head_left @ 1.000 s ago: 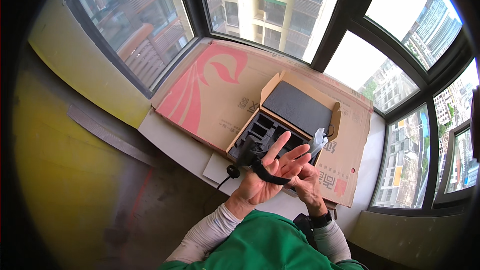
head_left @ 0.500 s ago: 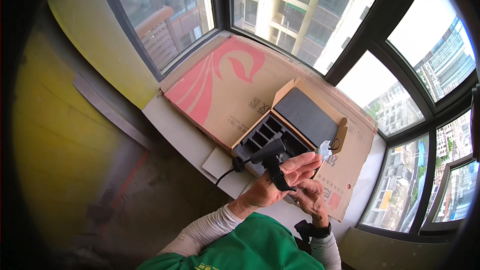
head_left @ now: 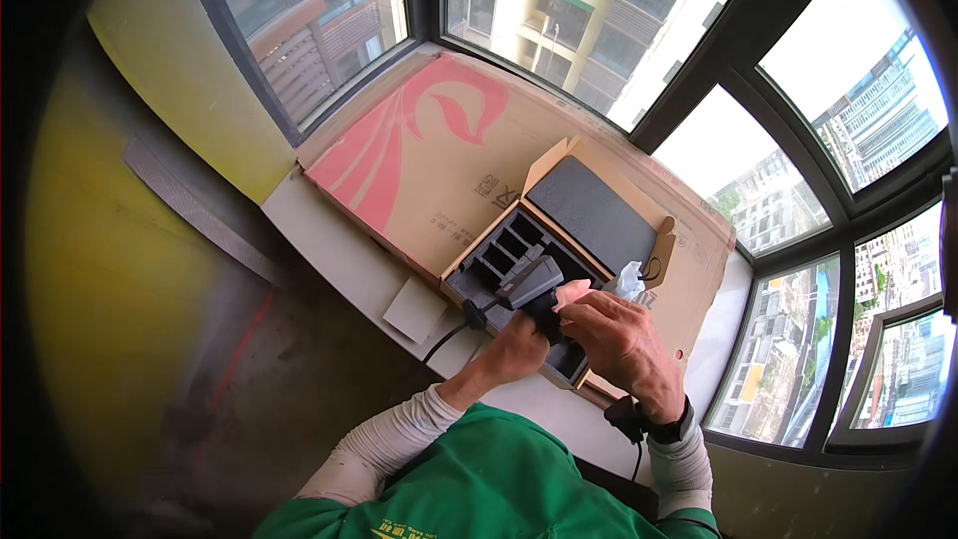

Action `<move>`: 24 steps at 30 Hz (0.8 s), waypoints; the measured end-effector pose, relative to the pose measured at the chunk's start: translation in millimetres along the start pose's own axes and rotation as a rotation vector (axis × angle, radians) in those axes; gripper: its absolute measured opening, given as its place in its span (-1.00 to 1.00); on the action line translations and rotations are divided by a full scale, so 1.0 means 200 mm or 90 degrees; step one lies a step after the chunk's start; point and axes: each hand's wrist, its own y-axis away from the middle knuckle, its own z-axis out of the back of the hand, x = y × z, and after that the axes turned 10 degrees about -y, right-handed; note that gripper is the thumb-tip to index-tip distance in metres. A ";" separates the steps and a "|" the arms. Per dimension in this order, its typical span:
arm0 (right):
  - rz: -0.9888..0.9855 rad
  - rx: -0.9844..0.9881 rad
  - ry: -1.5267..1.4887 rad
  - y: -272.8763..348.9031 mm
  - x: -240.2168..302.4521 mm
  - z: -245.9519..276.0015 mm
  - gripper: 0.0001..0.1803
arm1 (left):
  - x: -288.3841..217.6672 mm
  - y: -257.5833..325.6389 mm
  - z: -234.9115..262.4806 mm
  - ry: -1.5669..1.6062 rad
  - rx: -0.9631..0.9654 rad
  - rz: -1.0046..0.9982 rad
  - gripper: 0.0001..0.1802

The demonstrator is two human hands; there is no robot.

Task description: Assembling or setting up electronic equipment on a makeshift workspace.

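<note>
A dark grey box-shaped device (head_left: pixel 529 282) on a black strap (head_left: pixel 544 317) is fastened round my left hand (head_left: pixel 516 351). A black cable (head_left: pixel 449 341) runs from the device's left end. Past the strap, the pinkish fingertips of that hand show stretched out, partly covered by my right hand. My right hand (head_left: pixel 624 347) reaches across with bent fingers pinched at the strap; the exact grip is hidden. Round my right wrist sits a black band (head_left: pixel 671 427) with a small black part (head_left: pixel 626 419) and a cable hanging from it.
Beneath my hands lies an open cardboard box (head_left: pixel 469 258) with a black compartmented foam insert (head_left: pixel 507 240) and a foam-lined lid (head_left: pixel 591 215). Crumpled clear plastic (head_left: pixel 629 281) is by its right side. A large flat carton (head_left: pixel 399 180) covers the sill, with a white card (head_left: pixel 414 309) at its edge.
My right hand has come up from below my left palm to the strap's far side. My left hand has turned, and its wrist and device have tilted. The view has shifted slightly.
</note>
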 end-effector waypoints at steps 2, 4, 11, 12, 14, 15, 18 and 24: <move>0.004 0.036 -0.001 0.00 -0.02 0.01 -0.76 | 0.02 0.02 0.00 -0.019 0.001 -0.006 -0.38; 0.055 0.014 -0.022 -0.03 -0.04 -0.01 -0.74 | 0.07 0.05 -0.01 -0.056 -0.020 -0.025 -0.37; 0.132 0.152 0.051 -0.03 -0.06 0.01 -0.76 | 0.23 0.12 -0.07 -0.167 0.044 -0.002 -0.42; 0.135 0.186 0.070 -0.03 -0.06 0.00 -0.77 | 0.42 0.18 -0.12 -0.237 0.074 0.040 -0.40; 0.123 0.242 0.116 -0.01 -0.08 -0.01 -0.76 | 0.47 0.20 -0.15 -0.271 0.102 0.082 -0.42; 0.151 0.260 0.148 0.00 -0.09 0.00 -0.76 | 0.38 0.19 -0.12 -0.239 0.090 0.087 -0.47; 0.224 0.305 0.219 -0.03 -0.11 0.02 -0.75 | 0.09 0.13 -0.07 -0.196 0.154 0.188 -0.57; 0.285 0.304 0.267 0.00 -0.19 0.05 -0.77 | 0.20 0.16 -0.19 0.595 0.028 0.468 -0.62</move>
